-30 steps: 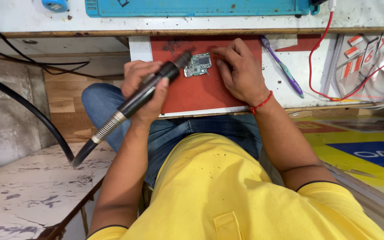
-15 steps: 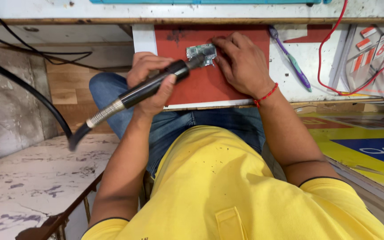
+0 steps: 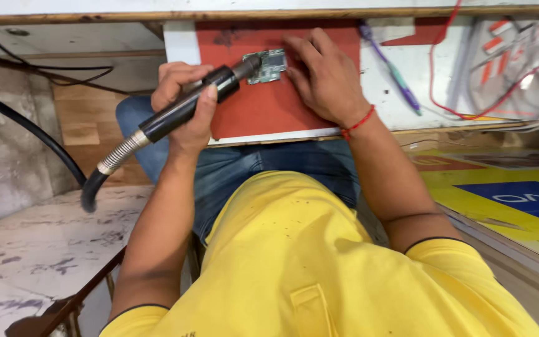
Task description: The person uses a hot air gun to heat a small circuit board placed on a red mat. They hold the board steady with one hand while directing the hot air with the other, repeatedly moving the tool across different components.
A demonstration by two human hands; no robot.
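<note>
Flat yellow sign (image 3: 500,193) with blue rectangular panel on floor, lower right. Clear packet (image 3: 519,68), red-and-white strips, desk's right end.

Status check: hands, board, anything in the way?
Left hand grips black hot-air handpiece, nozzle at small circuit board. Right hand pins board on red mat. Purple pen lies off to the side, nothing blocking.

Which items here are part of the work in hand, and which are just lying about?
In use: black hot-air handpiece in left hand; small circuit board steadied by right hand; red mat.
Lying about: purple pen; red wire; black cable.
</note>
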